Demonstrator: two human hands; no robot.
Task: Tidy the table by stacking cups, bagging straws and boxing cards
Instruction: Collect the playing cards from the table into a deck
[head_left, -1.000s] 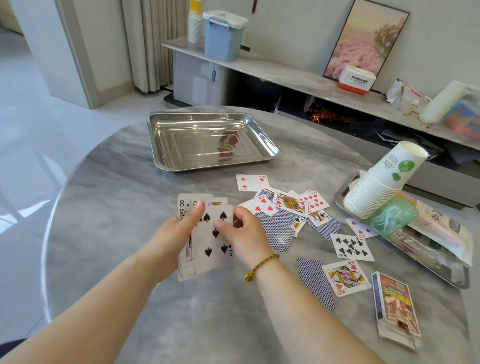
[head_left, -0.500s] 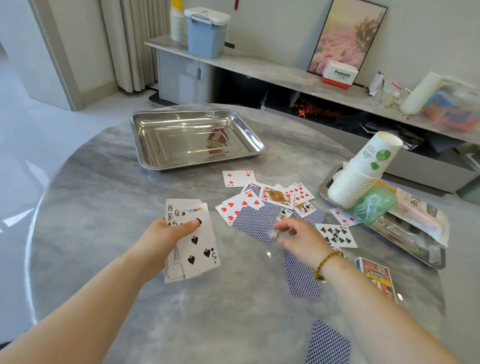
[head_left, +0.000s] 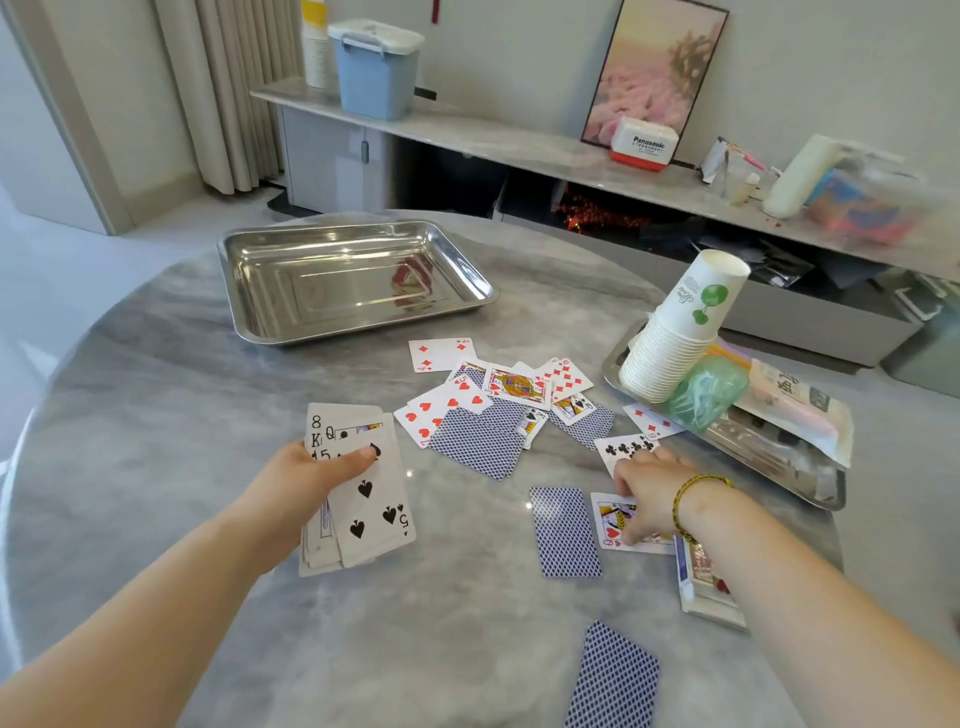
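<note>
My left hand (head_left: 306, 478) grips a stack of playing cards (head_left: 363, 499), five of spades on top. My right hand (head_left: 649, 493) rests fingers-down on a face-up queen of hearts (head_left: 613, 519) lying on the marble table (head_left: 156, 415); whether it pinches the card I cannot tell. Loose cards (head_left: 498, 405) lie scattered mid-table, some face down (head_left: 563, 530). Another face-down card (head_left: 615, 675) sits near the front edge. The card box (head_left: 704, 587) is partly hidden under my right forearm. Stacked paper cups (head_left: 675, 332) lean on the right tray beside a green bag of straws (head_left: 706, 389).
An empty steel tray (head_left: 353, 283) sits at the table's far side. The right steel tray (head_left: 789, 462) also holds a flat plastic packet (head_left: 800, 410). Behind the table runs a low shelf (head_left: 519, 150) with a blue bin (head_left: 376, 67), a framed picture and clutter.
My right hand left the held stack and moved right, across the scattered cards, down onto the queen of hearts. The left hand kept its stack. The camera shifted, showing another face-down card near me.
</note>
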